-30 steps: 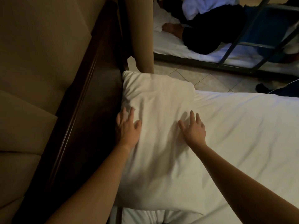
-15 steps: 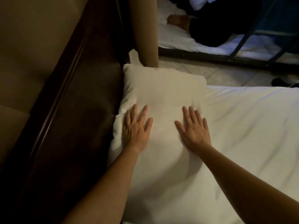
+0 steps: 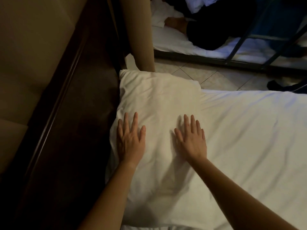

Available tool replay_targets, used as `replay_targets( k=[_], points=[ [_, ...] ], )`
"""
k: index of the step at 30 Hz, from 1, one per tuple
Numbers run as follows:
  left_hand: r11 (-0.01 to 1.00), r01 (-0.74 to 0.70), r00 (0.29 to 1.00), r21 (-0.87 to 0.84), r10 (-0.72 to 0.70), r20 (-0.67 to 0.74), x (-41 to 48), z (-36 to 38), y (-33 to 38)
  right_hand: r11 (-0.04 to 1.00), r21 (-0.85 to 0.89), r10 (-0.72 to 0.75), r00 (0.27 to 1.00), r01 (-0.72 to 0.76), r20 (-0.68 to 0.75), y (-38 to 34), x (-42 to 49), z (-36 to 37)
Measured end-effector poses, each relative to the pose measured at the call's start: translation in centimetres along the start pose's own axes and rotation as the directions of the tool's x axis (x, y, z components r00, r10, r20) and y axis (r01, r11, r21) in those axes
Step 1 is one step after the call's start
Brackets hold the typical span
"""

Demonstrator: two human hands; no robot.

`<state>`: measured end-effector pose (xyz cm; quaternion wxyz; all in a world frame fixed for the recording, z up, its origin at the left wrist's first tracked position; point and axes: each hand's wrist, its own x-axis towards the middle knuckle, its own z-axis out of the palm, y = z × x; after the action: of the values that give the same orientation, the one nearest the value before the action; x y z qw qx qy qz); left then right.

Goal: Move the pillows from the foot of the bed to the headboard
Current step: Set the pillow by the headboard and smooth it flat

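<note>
A white pillow (image 3: pixel 157 103) lies flat on the white bed (image 3: pixel 249 130), its long left side against the dark wooden headboard (image 3: pixel 71 130). My left hand (image 3: pixel 130 141) rests palm down on the pillow's left part, fingers spread, close to the headboard edge. My right hand (image 3: pixel 191 140) lies palm down near the pillow's middle, fingers apart. Neither hand grips the fabric. The pillow's near end runs out of view under my forearms.
A beige padded wall panel (image 3: pixel 33 55) rises behind the headboard. A tan post (image 3: pixel 139 34) stands at the pillow's far corner. Beyond the tiled floor (image 3: pixel 207 75), a person lies on a second bed (image 3: pixel 182 42) with a dark metal frame (image 3: pixel 240 39).
Both hands flattened and spread on the pillow, the left one shifting off the headboard-side edge onto the top. The pillow now looks smoother and flatter.
</note>
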<state>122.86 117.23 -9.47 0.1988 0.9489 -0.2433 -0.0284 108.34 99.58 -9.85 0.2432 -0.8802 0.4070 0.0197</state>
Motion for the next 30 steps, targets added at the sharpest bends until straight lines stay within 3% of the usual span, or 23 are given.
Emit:
replay_targets(
  k=[5,16,26,30],
  points=[
    [0.986,-0.143,0.990,0.091,0.144,-0.007,-5.0,0.7,-1.2,0.989,-0.008,-0.147,0.989,0.148,0.032,-1.6,-5.8,4.3],
    [0.969,-0.191,0.981,0.158,0.194,-0.003,-4.9,3.2,-3.6,0.993,-0.067,-0.097,0.995,0.098,0.023,1.3,-5.6,6.1],
    [0.977,-0.138,0.990,0.161,0.138,0.011,-5.4,1.6,-4.9,0.995,-0.086,0.063,0.992,-0.054,0.112,3.7,-6.9,4.4],
    [0.996,0.010,1.000,0.085,-0.012,0.024,-5.9,-0.6,-3.7,0.991,-0.066,0.127,0.978,-0.117,0.165,3.7,-7.4,2.4]
  ],
)
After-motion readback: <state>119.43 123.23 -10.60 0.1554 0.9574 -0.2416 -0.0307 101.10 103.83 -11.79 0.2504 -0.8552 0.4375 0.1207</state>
